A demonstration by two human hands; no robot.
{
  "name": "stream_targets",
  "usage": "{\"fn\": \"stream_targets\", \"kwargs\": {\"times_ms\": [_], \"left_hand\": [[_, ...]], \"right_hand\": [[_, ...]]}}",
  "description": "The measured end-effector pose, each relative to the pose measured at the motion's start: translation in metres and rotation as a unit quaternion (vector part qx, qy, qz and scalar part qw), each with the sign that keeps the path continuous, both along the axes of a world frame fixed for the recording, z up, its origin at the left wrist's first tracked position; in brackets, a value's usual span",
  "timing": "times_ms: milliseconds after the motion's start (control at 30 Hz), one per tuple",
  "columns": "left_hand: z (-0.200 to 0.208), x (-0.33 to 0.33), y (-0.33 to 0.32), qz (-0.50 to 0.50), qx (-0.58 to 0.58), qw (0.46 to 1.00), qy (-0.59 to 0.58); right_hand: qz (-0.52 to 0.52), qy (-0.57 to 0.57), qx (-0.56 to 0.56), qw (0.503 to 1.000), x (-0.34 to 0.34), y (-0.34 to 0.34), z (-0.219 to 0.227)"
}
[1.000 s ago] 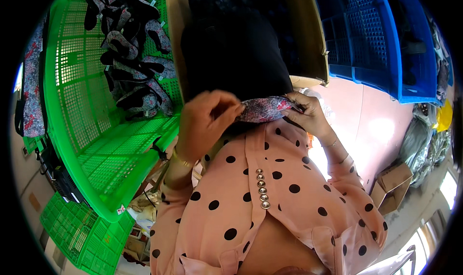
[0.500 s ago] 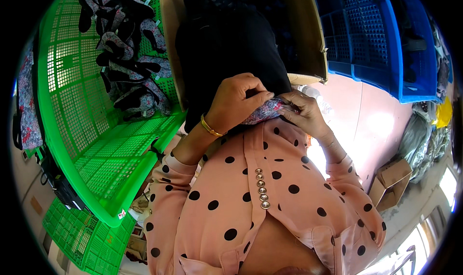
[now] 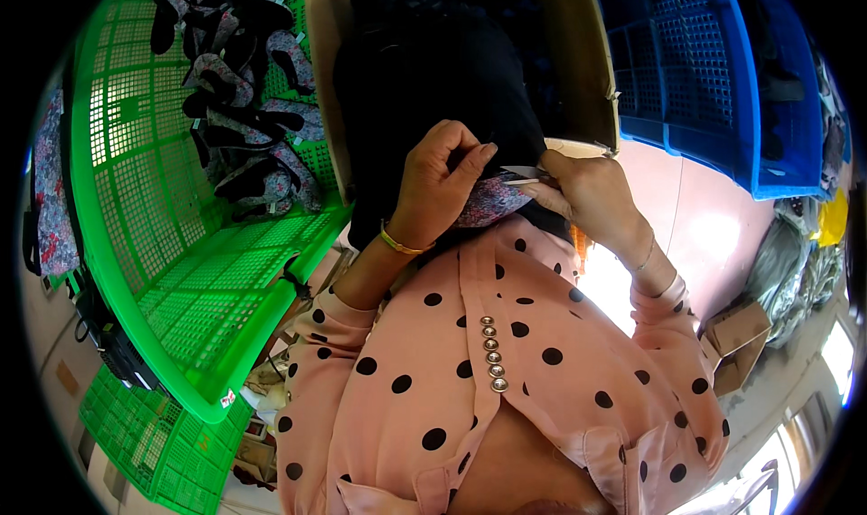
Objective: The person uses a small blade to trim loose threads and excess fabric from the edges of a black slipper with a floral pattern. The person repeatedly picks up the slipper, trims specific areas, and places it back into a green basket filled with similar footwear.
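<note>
Left hand (image 3: 438,185) shifted up; snips (image 3: 522,182) now showing at right hand (image 3: 596,194). Left fingers curled, can't tell if pinching; right fingers grip snips. Floral fabric (image 3: 492,201) just below, between hands; green crate (image 3: 244,348) further left. Fabric bunching toward snips could get nicked.

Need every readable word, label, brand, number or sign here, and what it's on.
No legible text.
White tags on floral pieces in the green crate: too small to read.
Red-and-white sticker on that crate's corner: too small.
Orange mark on the lower green crate: too blurred.
</note>
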State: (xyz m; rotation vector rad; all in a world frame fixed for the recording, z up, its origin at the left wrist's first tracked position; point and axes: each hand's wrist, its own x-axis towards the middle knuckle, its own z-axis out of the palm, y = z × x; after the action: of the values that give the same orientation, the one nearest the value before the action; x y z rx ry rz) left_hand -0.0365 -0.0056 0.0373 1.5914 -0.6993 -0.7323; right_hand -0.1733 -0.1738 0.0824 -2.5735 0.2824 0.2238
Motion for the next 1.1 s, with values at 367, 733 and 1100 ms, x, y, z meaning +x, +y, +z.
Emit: {"fn": "stream_targets", "kwargs": {"times_ms": [367, 733, 1100], "left_hand": [[-0.015, -0.005, -0.001, 0.042, -0.024, 0.999, 0.004], [0.014, 0.034, -0.016, 0.051, -0.095, 0.987, 0.118], [0.054, 0.002, 0.044, -0.093, 0.292, 0.945, -0.113]], "right_hand": [[0.004, -0.002, 0.029, 1.000, 0.021, 0.002, -0.004], [-0.186, 0.005, 0.377, 0.907, -0.034, 0.010, -0.067], [-0.209, -0.063, 0.428, 0.877, -0.020, 0.012, -0.072]]}}
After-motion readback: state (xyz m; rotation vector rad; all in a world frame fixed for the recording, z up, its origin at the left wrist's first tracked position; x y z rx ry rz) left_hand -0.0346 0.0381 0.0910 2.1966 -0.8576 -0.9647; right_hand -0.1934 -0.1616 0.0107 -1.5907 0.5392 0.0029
